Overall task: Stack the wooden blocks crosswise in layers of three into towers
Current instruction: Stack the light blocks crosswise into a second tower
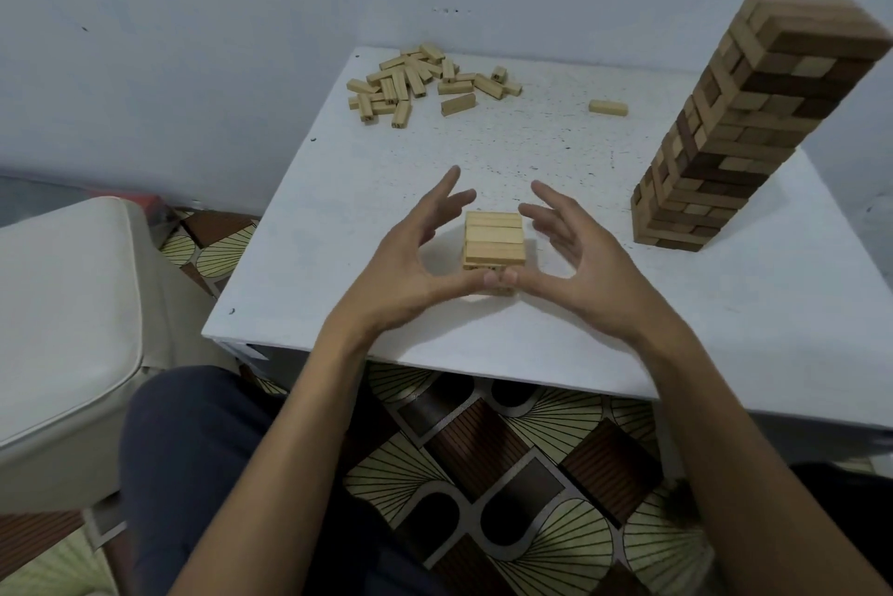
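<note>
A short stack of pale wooden blocks (495, 239) stands near the middle of the white table (555, 334), its top layer three blocks side by side. My left hand (415, 257) is just left of it and my right hand (575, 252) just right, fingers spread and straight. Both thumbs meet at the stack's near face and touch it low down. Neither hand holds a block. A heap of loose pale blocks (420, 80) lies at the table's far left corner. One single block (608, 107) lies apart at the far right.
A tall tower of mixed dark and light blocks (754, 121) stands at the table's right side and looks slanted in this wide view. A cream cushioned seat (63, 320) is to the left. A wall backs the table; patterned floor (507, 474) lies below.
</note>
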Available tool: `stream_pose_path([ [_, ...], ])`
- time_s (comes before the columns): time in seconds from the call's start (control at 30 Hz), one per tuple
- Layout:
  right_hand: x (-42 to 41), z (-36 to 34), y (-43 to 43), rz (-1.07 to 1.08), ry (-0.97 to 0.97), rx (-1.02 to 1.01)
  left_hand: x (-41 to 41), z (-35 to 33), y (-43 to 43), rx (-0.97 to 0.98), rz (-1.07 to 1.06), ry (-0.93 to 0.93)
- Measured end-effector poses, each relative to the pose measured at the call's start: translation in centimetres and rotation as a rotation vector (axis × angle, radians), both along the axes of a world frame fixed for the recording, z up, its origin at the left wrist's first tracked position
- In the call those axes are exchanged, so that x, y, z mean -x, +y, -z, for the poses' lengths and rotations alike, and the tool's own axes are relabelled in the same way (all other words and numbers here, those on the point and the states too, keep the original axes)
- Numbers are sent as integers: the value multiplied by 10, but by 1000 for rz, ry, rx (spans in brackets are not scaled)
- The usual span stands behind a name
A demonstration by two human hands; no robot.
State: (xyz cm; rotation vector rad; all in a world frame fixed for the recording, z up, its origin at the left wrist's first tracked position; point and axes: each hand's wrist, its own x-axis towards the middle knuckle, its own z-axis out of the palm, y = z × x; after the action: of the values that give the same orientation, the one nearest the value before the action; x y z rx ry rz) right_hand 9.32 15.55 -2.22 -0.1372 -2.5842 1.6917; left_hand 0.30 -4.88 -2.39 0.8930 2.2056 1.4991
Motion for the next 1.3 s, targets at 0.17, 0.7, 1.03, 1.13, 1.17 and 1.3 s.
stream_pose_path([
  [0.17, 12, -5, 13, -96, -64, -73, 17, -2, -2, 64, 82, 27],
  [0.7, 21, -7, 13, -151, -8, -83, 21, 1, 1, 46, 64, 39],
  [1.03, 22, -5, 13, -168, 6, -71, 20, 0, 2, 35, 55, 42],
  [1.13, 22, -5, 13, -174, 4, -72, 21, 0, 3, 32, 64, 36],
  [1.17, 22, -4, 13, -174, 0, -76, 21, 0, 3, 34, 68, 32],
  [1.3, 18, -2, 13, -114, -36, -138, 21, 2, 0, 76, 86, 14],
])
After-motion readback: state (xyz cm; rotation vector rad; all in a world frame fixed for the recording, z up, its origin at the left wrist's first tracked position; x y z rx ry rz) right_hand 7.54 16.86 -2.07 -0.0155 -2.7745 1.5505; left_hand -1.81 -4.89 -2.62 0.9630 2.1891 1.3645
